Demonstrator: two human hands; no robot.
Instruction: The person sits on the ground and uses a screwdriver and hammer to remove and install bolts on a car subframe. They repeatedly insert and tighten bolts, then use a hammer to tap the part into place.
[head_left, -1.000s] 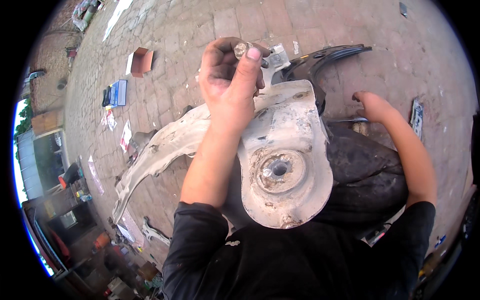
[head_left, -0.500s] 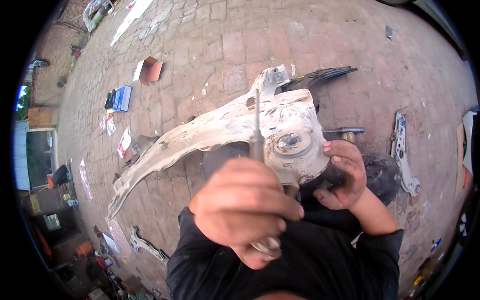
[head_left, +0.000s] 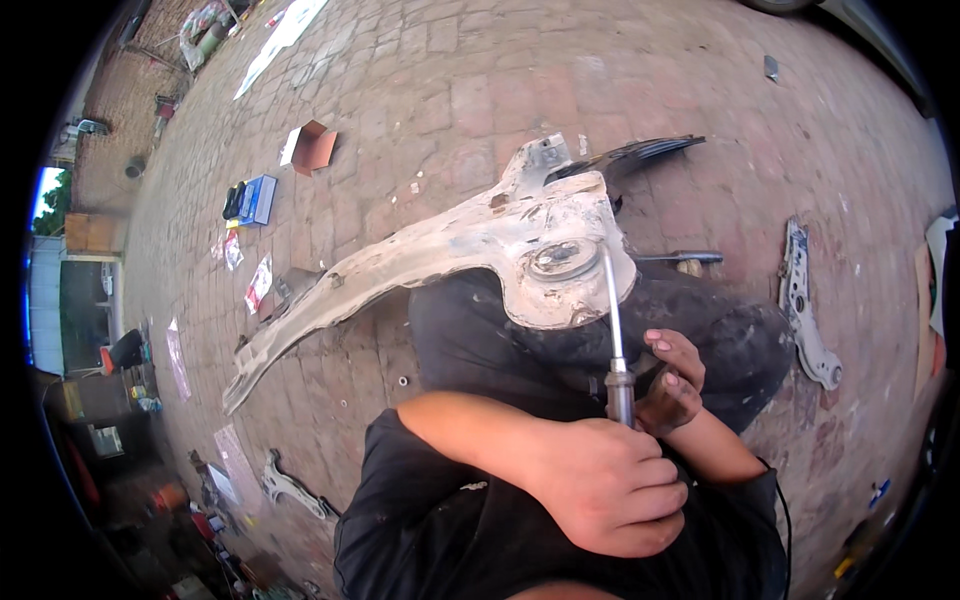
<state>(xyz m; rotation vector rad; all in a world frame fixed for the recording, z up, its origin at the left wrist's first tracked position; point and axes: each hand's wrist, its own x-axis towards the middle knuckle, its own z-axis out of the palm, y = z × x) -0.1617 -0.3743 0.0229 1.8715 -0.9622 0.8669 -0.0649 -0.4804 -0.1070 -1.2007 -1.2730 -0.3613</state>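
My left hand is closed around the handle of a screwdriver. Its long shaft points away from me, and the tip appears over the right side of a round bushing. Whether tip and metal touch, I cannot tell. That bushing sits in the wide end of a large, pale, dirt-crusted metal car suspension part, which rests by my dark-trousered legs, its curved arm reaching left. Beside the screwdriver handle is my right hand, fingers apart and slightly bent, with nothing seen in it.
A metal tool lies just beyond my right leg. One control arm is on the brick paving at right, another at left. Farther off are a blue box, an open carton and a black slatted piece.
My left hand has moved down and right with the screwdriver. My right hand has come off the part's edge, back toward me. The car part appears slightly higher and farther left.
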